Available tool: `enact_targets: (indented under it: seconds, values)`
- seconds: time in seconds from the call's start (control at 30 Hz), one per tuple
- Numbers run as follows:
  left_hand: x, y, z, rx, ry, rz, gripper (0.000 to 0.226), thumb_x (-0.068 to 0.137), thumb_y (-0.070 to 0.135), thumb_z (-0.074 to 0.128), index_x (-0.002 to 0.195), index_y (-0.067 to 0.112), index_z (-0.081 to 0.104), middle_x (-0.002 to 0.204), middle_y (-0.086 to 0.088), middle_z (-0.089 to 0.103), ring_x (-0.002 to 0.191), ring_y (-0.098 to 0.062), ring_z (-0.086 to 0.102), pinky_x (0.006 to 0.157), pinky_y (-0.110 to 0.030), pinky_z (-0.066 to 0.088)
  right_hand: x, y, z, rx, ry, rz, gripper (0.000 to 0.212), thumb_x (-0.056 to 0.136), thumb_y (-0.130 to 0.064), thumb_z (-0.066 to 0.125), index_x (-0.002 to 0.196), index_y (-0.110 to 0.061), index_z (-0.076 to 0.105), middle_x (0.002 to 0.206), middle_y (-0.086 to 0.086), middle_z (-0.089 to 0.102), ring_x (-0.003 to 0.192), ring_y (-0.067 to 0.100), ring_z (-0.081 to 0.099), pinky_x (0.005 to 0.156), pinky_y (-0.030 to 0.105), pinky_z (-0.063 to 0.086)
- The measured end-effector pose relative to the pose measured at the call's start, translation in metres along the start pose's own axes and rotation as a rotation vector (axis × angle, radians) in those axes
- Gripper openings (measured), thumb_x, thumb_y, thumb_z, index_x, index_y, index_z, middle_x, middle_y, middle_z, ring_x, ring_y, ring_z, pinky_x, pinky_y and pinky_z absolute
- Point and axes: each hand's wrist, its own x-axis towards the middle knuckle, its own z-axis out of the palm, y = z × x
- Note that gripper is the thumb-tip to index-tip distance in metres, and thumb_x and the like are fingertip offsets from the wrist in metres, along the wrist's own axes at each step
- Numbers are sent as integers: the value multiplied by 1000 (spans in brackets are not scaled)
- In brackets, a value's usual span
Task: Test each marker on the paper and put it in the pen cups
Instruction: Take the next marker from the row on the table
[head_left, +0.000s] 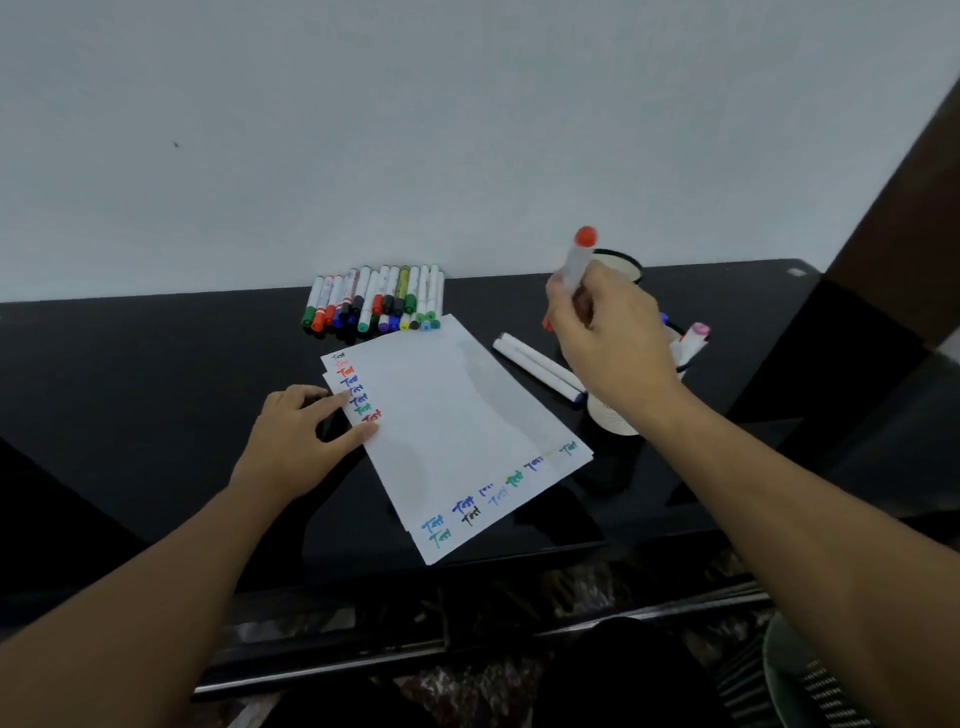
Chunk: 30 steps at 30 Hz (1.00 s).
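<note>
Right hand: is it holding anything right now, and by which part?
The right hand grips a red-capped marker around the lower part of its barrel, red end up. The left hand holds nothing; it rests on the paper.

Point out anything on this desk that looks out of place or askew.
Two white markers lie loose on the black desk between the paper and the nearer pen cup, apart from the row of markers by the wall. The paper sheets are fanned unevenly and lie skewed to the desk edge. Nothing looks spilled or damaged.

My 2 forearms are bare to past the elbows, no sleeves showing; my left hand (298, 436) and right hand (610, 332) wear nothing.
</note>
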Motion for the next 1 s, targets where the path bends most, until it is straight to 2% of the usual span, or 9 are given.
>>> enact_targets:
  seconds: [0.07, 0.1, 0.17, 0.23, 0.3, 0.4, 0.57, 0.8, 1.0]
  values:
    - [-1, 4, -1, -13, 3, -12, 69, 84, 70, 60, 139, 29, 62, 137, 4, 50, 132, -20, 34, 112, -41, 35, 0, 2, -21, -26, 62, 25, 21, 106, -36, 52, 100, -16, 48, 66, -12, 58, 67, 8, 60, 57, 25, 45]
    - [-2, 5, -1, -12, -1, -19, 68, 84, 69, 60, 139, 29, 61, 138, 4, 50, 133, -20, 33, 113, -42, 35, 0, 5, -29, -63, 81, 24, 20, 105, -37, 52, 104, -19, 42, 66, -15, 60, 65, 5, 61, 58, 23, 47]
    - [-2, 7, -2, -11, -15, -26, 69, 84, 70, 59, 140, 30, 61, 140, 4, 49, 135, -20, 32, 113, -44, 35, 0, 17, -43, -174, 104, 14, 23, 105, -41, 49, 107, -21, 38, 69, -12, 66, 63, 9, 64, 69, 37, 54]
    - [-3, 9, -3, -18, -36, -38, 70, 84, 70, 59, 140, 30, 60, 142, 3, 49, 137, -21, 31, 114, -47, 35, -1, 30, -52, -282, 99, 46, 25, 105, -43, 49, 108, -20, 39, 71, -9, 67, 64, 18, 66, 78, 48, 54]
    - [-4, 11, -3, -31, -43, -45, 70, 84, 70, 60, 141, 29, 60, 142, 2, 49, 138, -21, 30, 113, -48, 35, -4, 41, -57, -356, 75, 87, 26, 105, -43, 49, 107, -19, 40, 71, -8, 65, 65, 20, 65, 87, 50, 51]
    - [-4, 13, -4, -49, -42, -49, 71, 83, 71, 60, 141, 29, 60, 142, 3, 49, 137, -20, 29, 113, -47, 36, -7, 47, -59, -432, 24, 117, 25, 102, -45, 50, 107, -20, 44, 73, -9, 65, 72, 20, 66, 97, 45, 39]
    - [-3, 14, -5, -39, -57, -52, 71, 84, 71, 60, 142, 30, 59, 143, 3, 48, 138, -20, 28, 113, -48, 35, -3, 43, -59, -426, -5, 159, 32, 98, -59, 51, 108, -28, 56, 72, -13, 64, 83, 11, 63, 100, 37, 26]
    - [-4, 15, -6, -27, -62, -46, 72, 84, 74, 56, 142, 31, 58, 144, 4, 47, 138, -19, 28, 113, -46, 35, 1, 31, -46, -402, 33, 78, 30, 100, -55, 52, 111, -28, 59, 76, -15, 59, 87, 11, 63, 106, 42, 31]
    - [-4, 14, -5, -5, -60, -29, 77, 82, 76, 53, 144, 29, 57, 143, 3, 47, 136, -19, 30, 113, -44, 35, 1, 10, -22, -349, -2, -36, 20, 101, -45, 53, 104, -27, 62, 67, -11, 58, 74, 13, 60, 99, 39, 33]
